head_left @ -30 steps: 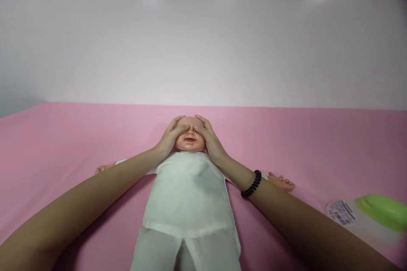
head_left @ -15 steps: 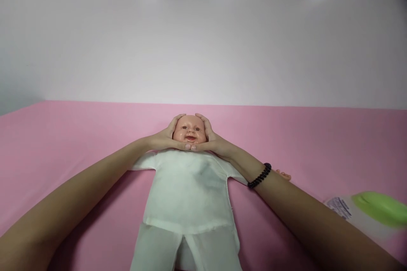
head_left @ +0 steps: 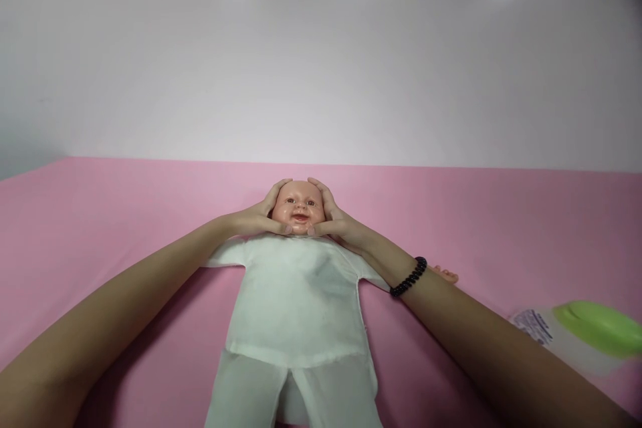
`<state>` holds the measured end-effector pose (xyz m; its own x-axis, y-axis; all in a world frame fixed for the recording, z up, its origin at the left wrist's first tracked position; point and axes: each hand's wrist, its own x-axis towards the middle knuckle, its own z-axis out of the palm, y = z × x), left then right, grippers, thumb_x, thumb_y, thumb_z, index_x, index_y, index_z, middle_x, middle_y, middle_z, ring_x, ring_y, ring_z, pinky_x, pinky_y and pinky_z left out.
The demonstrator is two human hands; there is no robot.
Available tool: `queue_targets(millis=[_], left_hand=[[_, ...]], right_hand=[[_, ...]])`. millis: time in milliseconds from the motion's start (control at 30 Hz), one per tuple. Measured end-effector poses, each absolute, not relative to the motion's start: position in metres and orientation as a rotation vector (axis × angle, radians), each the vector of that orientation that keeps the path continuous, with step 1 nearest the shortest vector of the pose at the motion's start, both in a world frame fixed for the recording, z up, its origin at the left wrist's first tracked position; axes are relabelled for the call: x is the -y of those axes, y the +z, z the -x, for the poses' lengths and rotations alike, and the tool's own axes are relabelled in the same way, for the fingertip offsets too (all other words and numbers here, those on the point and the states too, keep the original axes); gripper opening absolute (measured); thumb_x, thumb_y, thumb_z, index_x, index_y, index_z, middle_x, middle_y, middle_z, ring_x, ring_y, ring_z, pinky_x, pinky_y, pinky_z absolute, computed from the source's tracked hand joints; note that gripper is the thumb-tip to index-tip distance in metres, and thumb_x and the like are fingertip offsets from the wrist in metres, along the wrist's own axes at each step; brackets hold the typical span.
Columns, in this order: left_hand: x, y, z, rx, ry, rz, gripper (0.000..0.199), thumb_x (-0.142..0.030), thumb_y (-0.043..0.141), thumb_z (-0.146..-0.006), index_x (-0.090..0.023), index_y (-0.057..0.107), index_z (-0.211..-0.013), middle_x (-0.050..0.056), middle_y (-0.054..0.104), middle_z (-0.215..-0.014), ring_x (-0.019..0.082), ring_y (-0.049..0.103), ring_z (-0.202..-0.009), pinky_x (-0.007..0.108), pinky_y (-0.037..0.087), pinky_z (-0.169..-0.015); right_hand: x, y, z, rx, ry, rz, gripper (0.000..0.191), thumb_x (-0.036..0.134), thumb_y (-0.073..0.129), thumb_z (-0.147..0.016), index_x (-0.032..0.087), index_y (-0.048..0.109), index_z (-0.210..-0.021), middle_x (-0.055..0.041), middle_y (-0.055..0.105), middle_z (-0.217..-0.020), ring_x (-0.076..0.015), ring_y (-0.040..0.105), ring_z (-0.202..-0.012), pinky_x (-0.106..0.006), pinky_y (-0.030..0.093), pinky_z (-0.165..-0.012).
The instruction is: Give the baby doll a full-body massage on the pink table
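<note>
A baby doll (head_left: 299,301) in a white cloth suit lies face up on the pink surface, its feet beyond the lower edge of the view. My left hand (head_left: 268,211) cups one side of the doll's head (head_left: 299,204), fingers along the temple and thumb by the chin. On the opposite side my right hand (head_left: 337,215) does the same, its thumb also near the chin. Between the two thumb tips a small gap shows. My right forearm, with a black coiled band (head_left: 410,278) at the wrist, covers part of the doll's arm; its small hand (head_left: 445,273) shows beyond.
A translucent bottle with a bright green cap (head_left: 596,326) lies at the right, partly behind my right forearm. The pink surface (head_left: 150,187) meets a white upright panel (head_left: 321,80) at the back. Ceiling lights shine above the panel.
My thumbs, which met under the doll's chin, have drawn slightly apart toward the sides. Both hands stay around the head, and the doll lies as before.
</note>
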<state>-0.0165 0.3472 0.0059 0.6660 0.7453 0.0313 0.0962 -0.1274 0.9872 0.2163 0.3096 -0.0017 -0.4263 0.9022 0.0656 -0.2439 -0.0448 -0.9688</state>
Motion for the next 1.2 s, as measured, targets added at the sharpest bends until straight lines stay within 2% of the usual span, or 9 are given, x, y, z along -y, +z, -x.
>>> queue_targets(millis=[233, 400, 600, 800, 1000, 1200], left_hand=[[-0.3456, 0.0048, 0.0150, -0.693, 0.692, -1.614, 0.123, -0.022, 0.090, -0.065, -0.036, 0.015, -0.161, 0.018, 0.038, -0.158, 0.037, 0.047, -0.140, 0.054, 0.042, -0.113], [-0.3470, 0.0060, 0.0172, -0.683, 0.660, -1.573, 0.117, -0.022, 0.087, -0.067, -0.037, 0.018, -0.160, 0.016, 0.036, -0.159, 0.037, 0.046, -0.141, 0.056, 0.040, -0.113], [-0.3425, 0.0064, 0.0135, -0.685, 0.696, -1.599, 0.120, -0.021, 0.089, -0.066, -0.037, 0.017, -0.161, 0.016, 0.035, -0.160, 0.036, 0.045, -0.142, 0.053, 0.041, -0.114], [-0.3446, 0.0082, 0.0158, -0.701, 0.649, -1.576, 0.118, -0.023, 0.087, -0.069, -0.038, 0.016, -0.161, 0.016, 0.034, -0.160, 0.037, 0.043, -0.143, 0.057, 0.038, -0.115], [-0.3430, 0.0066, 0.0149, -0.696, 0.691, -1.571, 0.123, -0.022, 0.090, -0.064, -0.038, 0.016, -0.161, 0.016, 0.036, -0.159, 0.037, 0.045, -0.142, 0.056, 0.040, -0.114], [-0.3423, 0.0111, 0.0140, -0.738, 0.638, -1.578, 0.120, -0.024, 0.087, -0.069, -0.038, 0.011, -0.162, 0.015, 0.033, -0.161, 0.036, 0.044, -0.143, 0.055, 0.040, -0.114]], right_hand=[[-0.3106, -0.0039, -0.2152, 1.405, 1.521, 0.803, 0.124, 0.019, 0.093, -0.053, 0.042, 0.026, -0.155, -0.0070, 0.041, -0.153, -0.0297, 0.053, -0.134, -0.055, 0.042, -0.115], [-0.3097, -0.0030, -0.2167, 1.364, 1.620, 0.752, 0.120, 0.018, 0.090, -0.058, 0.043, 0.024, -0.155, -0.0068, 0.042, -0.153, -0.0303, 0.055, -0.133, -0.056, 0.044, -0.112], [-0.3086, -0.0020, -0.2153, 1.394, 1.542, 0.810, 0.124, 0.018, 0.092, -0.054, 0.042, 0.025, -0.155, -0.0069, 0.042, -0.153, -0.0292, 0.055, -0.133, -0.054, 0.043, -0.113], [-0.3086, -0.0021, -0.2156, 1.337, 1.625, 0.749, 0.120, 0.017, 0.088, -0.058, 0.043, 0.023, -0.155, -0.0072, 0.045, -0.150, -0.0306, 0.058, -0.129, -0.056, 0.046, -0.110], [-0.3097, -0.0026, -0.2156, 1.385, 1.572, 0.797, 0.125, 0.019, 0.093, -0.054, 0.044, 0.024, -0.155, -0.0064, 0.043, -0.152, -0.0296, 0.055, -0.132, -0.055, 0.044, -0.112], [-0.3091, -0.0031, -0.2144, 1.308, 1.629, 0.739, 0.121, 0.016, 0.089, -0.057, 0.042, 0.024, -0.155, -0.0073, 0.045, -0.150, -0.0310, 0.058, -0.129, -0.057, 0.045, -0.111]])
